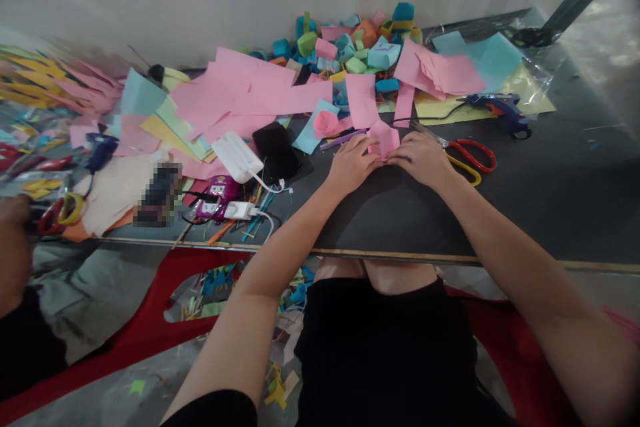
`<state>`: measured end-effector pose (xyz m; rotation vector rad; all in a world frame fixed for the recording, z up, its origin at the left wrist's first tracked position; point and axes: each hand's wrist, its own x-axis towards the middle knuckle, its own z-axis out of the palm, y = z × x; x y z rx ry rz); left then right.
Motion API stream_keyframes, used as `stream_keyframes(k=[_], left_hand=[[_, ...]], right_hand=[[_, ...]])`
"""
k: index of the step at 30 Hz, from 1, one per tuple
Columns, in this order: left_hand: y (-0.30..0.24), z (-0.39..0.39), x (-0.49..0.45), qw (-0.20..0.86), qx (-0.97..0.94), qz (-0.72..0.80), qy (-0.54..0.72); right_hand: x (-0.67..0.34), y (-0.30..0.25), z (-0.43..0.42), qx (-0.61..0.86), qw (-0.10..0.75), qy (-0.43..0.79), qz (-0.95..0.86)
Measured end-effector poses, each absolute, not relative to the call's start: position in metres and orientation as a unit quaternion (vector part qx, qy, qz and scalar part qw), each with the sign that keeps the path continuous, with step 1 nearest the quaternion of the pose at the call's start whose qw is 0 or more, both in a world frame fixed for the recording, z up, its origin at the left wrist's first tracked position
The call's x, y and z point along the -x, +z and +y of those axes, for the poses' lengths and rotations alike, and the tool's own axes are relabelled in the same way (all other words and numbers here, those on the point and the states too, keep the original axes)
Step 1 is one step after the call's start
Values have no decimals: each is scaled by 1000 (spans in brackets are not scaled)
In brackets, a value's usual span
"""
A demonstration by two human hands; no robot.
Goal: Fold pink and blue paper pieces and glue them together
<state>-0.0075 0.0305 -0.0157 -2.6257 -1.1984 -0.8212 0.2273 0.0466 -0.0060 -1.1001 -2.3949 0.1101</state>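
Note:
My left hand (pixel 351 163) and my right hand (pixel 421 157) rest side by side on the dark table (pixel 550 200), fingers pressed down on a small pink paper piece (pixel 385 139) between them. Both hands pinch its near edge. A pink paper strip (pixel 361 99) lies just beyond it, and a rolled pink strip (pixel 326 123) sits to the left. Red and yellow-handled scissors (pixel 470 157) lie right beside my right hand.
A heap of folded coloured paper boxes (pixel 350 43) sits at the back. Pink and blue sheets (pixel 240 93) spread left, a blue glue gun (pixel 503 109) right. A white power bank (pixel 237 157), black pouch (pixel 275 150) and cables lie left. Another person's arm (pixel 13 240) shows far left.

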Motion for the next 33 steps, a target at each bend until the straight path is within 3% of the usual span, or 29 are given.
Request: stream_keyframes(k=[14,33], left_hand=[[-15,38,7,102,904,-341,-239],[-12,37,9,23,871,-430,-236]], right_hand=[[-225,-4,42,405,231,12,-885],[-227,-3,43,406,221,17,-886]])
